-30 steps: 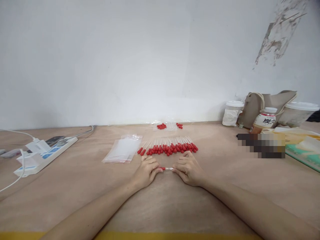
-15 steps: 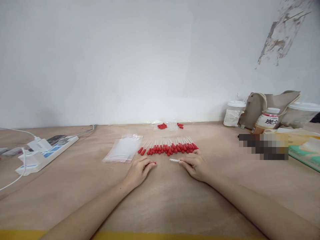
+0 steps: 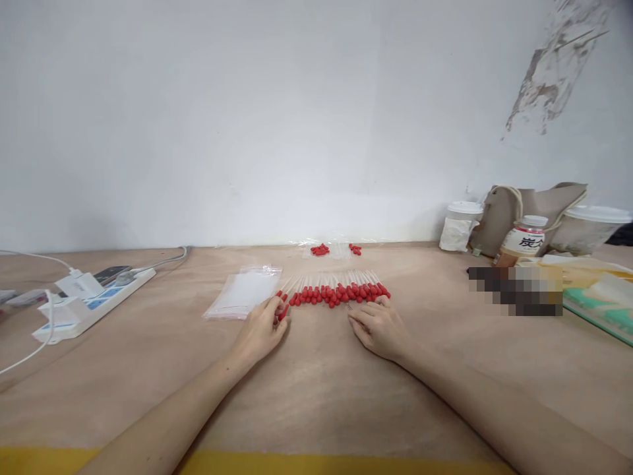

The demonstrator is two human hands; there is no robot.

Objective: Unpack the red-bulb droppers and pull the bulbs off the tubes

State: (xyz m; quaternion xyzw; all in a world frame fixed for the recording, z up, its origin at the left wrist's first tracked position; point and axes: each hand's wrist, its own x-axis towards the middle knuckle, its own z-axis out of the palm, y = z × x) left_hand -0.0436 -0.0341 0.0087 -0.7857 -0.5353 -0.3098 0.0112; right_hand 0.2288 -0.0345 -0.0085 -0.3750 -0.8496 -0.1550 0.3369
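Observation:
A row of several glass droppers with red rubber bulbs (image 3: 339, 294) lies across the table's middle. My left hand (image 3: 261, 328) is at the row's left end, its fingers curled in a pinch on a red bulb (image 3: 283, 313). My right hand (image 3: 378, 324) rests palm down just in front of the row's right half. Its fingers are pressed together, and a thin glass tube (image 3: 349, 307) shows at the fingertips. A stack of small clear zip bags (image 3: 242, 294) lies just left of my left hand.
More loose red bulbs in clear plastic (image 3: 332, 250) lie near the wall. A white power strip with plugs and cables (image 3: 84, 302) sits at the left. Lidded cups (image 3: 461, 224), a bottle (image 3: 523, 239), a beige bag (image 3: 534, 210) and a green book (image 3: 601, 309) crowd the right.
My hands held one dropper between them and pulled it apart into a red bulb and a tube. Both have since moved away from me to the row, the left one going leftward.

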